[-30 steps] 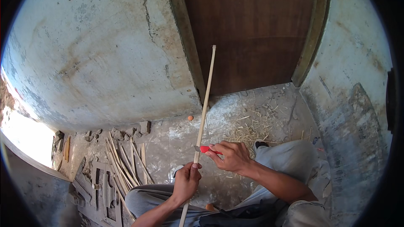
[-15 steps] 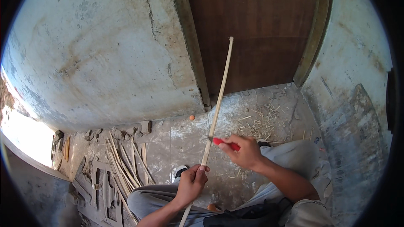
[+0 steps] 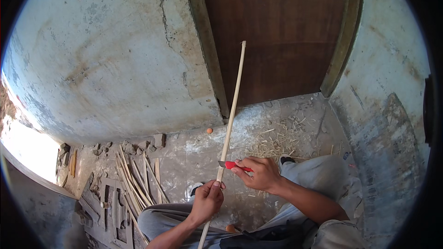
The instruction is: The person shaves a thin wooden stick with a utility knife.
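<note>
Brown door (image 3: 281, 32) ahead, and the long pale strip (image 3: 232, 110) points up at it, its near end cut off at the bottom. The left hand (image 3: 207, 199) has fingers clamped around it; the right hand (image 3: 259, 174), just above and rightward, grips a red knife (image 3: 230, 164), blade (image 3: 222, 163) crosswise at the strip (actual bite: hard to make out).

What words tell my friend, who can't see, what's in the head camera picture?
A person's right-hand grip holds a red knife with its blade at a long pale strip held in the left-hand grip. Pale shavings litter the floor near a brown door; other strips lie at lower left.
</note>
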The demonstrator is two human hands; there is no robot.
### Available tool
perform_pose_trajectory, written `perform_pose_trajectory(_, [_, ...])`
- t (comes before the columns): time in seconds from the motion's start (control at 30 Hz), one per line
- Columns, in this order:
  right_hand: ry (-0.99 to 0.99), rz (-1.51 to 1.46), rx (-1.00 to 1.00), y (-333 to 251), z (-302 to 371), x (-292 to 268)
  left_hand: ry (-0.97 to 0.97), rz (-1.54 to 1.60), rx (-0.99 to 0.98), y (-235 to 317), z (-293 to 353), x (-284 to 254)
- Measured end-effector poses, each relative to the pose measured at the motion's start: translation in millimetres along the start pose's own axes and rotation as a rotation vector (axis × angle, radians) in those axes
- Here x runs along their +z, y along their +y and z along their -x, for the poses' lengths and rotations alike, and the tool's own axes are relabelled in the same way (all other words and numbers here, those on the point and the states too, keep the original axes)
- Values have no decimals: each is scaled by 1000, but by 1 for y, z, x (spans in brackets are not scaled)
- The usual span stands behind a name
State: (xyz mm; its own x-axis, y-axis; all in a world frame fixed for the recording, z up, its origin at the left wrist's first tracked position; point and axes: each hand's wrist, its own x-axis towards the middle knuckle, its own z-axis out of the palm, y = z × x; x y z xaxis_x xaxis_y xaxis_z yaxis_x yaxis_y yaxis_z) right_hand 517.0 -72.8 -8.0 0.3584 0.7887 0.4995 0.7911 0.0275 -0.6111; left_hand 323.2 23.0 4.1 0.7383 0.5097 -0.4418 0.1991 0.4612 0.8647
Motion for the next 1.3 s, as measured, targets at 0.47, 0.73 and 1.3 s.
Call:
perform_pose_trajectory(0.47, [77, -3, 125, 9, -12, -19, -124, 51, -224, 6, 0, -2])
perform_pose_trajectory(0.73, [-123, -24, 21, 1, 6, -2, -22, 132, -136, -3, -9, -6])
perform_pose_trajectory(1.3, [-40, 114, 17, 3, -1, -3, 102, -338, 202, -26, -14, -7])
